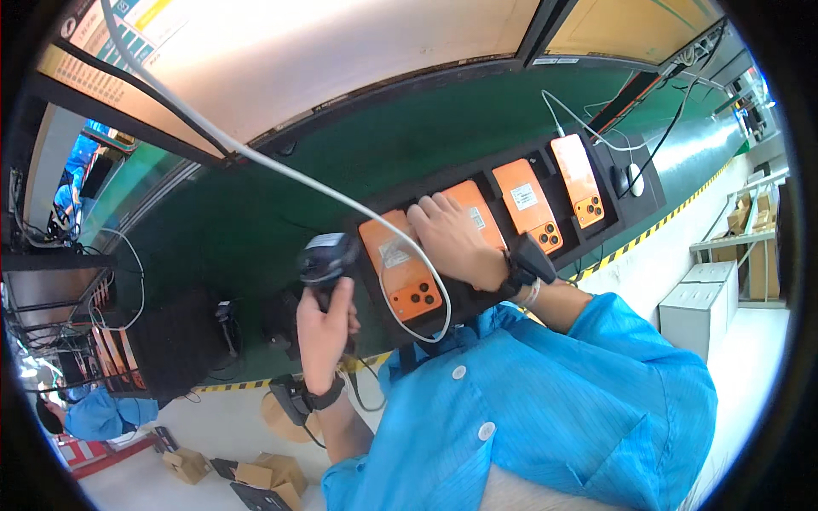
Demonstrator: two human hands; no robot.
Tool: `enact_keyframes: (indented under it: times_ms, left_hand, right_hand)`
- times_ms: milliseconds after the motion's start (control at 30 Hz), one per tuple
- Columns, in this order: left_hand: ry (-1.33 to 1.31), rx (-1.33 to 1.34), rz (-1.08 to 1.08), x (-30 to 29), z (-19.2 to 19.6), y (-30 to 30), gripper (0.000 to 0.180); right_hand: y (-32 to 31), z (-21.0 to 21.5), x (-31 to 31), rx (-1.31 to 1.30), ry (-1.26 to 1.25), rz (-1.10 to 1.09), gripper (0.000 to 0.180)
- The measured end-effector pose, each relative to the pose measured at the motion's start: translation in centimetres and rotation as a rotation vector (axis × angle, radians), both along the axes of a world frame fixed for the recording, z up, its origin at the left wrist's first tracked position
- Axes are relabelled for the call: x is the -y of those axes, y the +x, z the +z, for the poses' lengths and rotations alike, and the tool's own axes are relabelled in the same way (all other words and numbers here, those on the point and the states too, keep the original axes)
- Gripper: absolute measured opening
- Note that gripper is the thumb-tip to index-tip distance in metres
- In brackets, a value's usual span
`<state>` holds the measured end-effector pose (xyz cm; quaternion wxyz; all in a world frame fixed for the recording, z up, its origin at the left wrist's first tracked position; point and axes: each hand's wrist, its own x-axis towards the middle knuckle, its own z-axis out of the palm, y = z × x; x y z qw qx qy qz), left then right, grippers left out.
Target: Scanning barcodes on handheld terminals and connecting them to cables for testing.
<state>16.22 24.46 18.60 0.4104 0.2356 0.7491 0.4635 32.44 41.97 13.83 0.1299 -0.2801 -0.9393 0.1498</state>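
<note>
My left hand [322, 328] is closed round the grip of a black scanner [328, 260], its head held up just left of the black tray [477, 298] and pointing toward the nearest orange phone [400, 268]. My right hand [452, 238] lies flat, fingers spread and gripping nothing, palm down across the second phone [474, 204] with fingertips reaching the first one's top edge. Four orange phones lie backs up in a row in the tray; the third [528, 204] and fourth [578, 179] sit untouched further right. Each shows a white label. I'd judge the work is at the near end of the row, with the two far phones yet to come, though I cannot tell which have been read.

A white cable [256, 157] runs from the upper left and loops across the first phone, likely in the scanner's line. A mouse [635, 179] sits beyond the tray on the green belt [256, 221]. Cardboard boxes [256, 473] lie on the floor below.
</note>
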Motion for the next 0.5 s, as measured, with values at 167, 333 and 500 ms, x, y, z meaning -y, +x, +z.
enact_keyframes:
  times_ms: [167, 333, 500]
  left_hand:
    - [-0.193, -0.457, 0.092, 2.2, -13.5, -4.5, 0.048]
    - [-0.298, -0.397, -0.077, -0.3, -23.9, -2.8, 0.050]
    - [-0.417, -0.545, -0.315, -0.2, -34.7, -2.1, 0.051]
  right_hand:
    - [-0.5, -0.5, 3.6, -0.089, -0.118, 0.021, 0.041]
    - [-0.5, -0.5, 3.9, -0.301, -0.309, -0.022, 0.054]
    - [0.3, 0.9, 2.6, -0.230, -0.470, 0.073, 0.062]
